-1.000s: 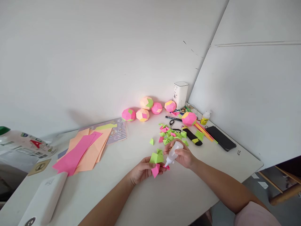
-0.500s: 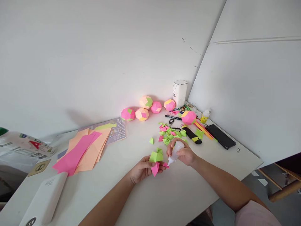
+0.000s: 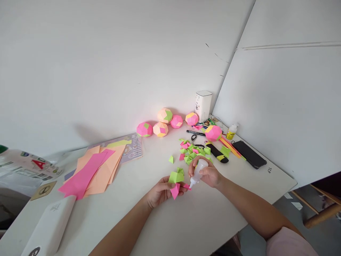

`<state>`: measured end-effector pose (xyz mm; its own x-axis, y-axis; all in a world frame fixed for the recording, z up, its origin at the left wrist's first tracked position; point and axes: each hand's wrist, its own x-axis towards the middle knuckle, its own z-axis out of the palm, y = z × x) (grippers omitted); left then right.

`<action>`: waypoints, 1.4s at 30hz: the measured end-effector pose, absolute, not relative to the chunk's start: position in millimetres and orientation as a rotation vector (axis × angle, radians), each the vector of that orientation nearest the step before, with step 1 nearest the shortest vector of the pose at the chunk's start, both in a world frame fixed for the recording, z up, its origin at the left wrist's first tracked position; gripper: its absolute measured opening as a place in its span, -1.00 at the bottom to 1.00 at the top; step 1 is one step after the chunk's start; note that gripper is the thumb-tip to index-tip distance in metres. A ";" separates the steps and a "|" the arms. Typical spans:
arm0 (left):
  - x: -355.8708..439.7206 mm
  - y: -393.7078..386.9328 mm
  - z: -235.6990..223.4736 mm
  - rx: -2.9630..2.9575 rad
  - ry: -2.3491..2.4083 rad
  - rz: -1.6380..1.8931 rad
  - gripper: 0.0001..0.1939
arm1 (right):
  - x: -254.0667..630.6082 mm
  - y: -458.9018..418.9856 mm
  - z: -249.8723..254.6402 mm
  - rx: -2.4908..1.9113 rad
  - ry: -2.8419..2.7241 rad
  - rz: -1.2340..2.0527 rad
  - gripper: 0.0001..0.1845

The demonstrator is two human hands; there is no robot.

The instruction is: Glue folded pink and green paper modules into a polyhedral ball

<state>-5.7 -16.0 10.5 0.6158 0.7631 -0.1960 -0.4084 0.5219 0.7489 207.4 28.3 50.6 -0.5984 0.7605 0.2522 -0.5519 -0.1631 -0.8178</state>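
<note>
My left hand is closed on a green and pink folded-paper piece, thumb on its near side. A pink paper tip sticks out to the right past the fingers. Wrapped round a white glue bottle is my right hand; the bottle points down and its nozzle is at or just above the pink tip, though contact cannot be made out. Just beyond the hands lies a heap of green and pink folded paper units, with one loose green unit to its left.
Several paper balls sit by the wall. Scissors, a utility knife, a phone and a yellow-labelled bottle lie or stand right. Paper sheets, a white power bank and a large bottle are left.
My right hand has shifted slightly right with the glue bottle, its nozzle moving along to the end of the pink tip. The left hand keeps its hold, almost still.
</note>
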 end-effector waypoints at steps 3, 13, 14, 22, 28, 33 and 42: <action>-5.8 -16.2 10.2 0.720 0.553 0.747 -0.73 | 207.4 28.0 51.5 -0.262 -1.179 1.863 -0.79; -6.7 -15.3 9.1 0.708 0.557 0.754 -0.74 | 206.0 26.5 50.3 -0.273 -1.197 1.893 -0.78; -6.7 -15.3 9.3 0.707 0.560 0.755 -0.74 | 206.2 26.5 50.5 -0.274 -1.195 1.890 -0.79; -6.4 -15.3 8.3 0.695 0.558 0.760 -0.76 | 206.5 27.3 50.3 -0.297 -1.199 1.902 -0.78; -7.0 -15.1 7.5 0.688 0.566 0.764 -0.74 | 207.0 26.5 52.7 -0.288 -1.193 1.843 -0.80; -7.2 -15.0 7.4 0.703 0.568 0.753 -0.73 | 206.8 25.8 53.6 -0.322 -1.189 1.839 -0.81; -7.4 -15.0 8.0 0.705 0.566 0.750 -0.72 | 205.7 24.5 52.6 -0.293 -1.192 1.833 -0.83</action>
